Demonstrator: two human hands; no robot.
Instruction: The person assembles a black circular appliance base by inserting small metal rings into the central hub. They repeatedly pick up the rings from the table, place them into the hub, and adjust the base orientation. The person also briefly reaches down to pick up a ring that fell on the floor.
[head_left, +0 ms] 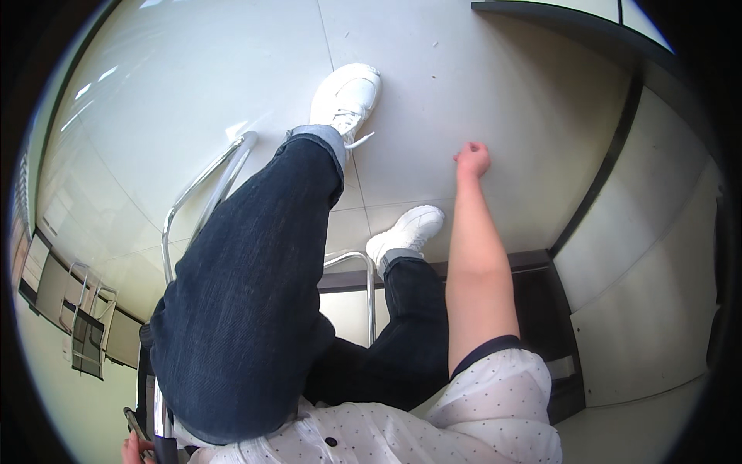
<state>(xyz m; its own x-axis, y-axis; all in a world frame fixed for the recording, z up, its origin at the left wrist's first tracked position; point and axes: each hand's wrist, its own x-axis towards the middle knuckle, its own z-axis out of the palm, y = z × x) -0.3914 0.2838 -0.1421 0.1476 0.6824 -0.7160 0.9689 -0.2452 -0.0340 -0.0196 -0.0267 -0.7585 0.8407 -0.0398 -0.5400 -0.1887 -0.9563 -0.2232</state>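
Note:
Stretched out over the floor to the right of my shoes, my right hand has its fingers curled closed. Anything inside those fingers is hidden or too small to make out. At the lower left edge, my left hand is only partly in view, its fingers closed on a slim dark object beside the chair's side. White lace-up shoes are on my feet: the left shoe is farther out with a loose lace end, and the right shoe is nearer. Tiny pale and brown specks lie on the floor beyond my right hand.
I sit on a chair with bent chrome legs. Pale glossy tiles form the floor. A light cabinet panel with a dark base strip curves along the right, and a dark edge juts in above. Another chair stands far left.

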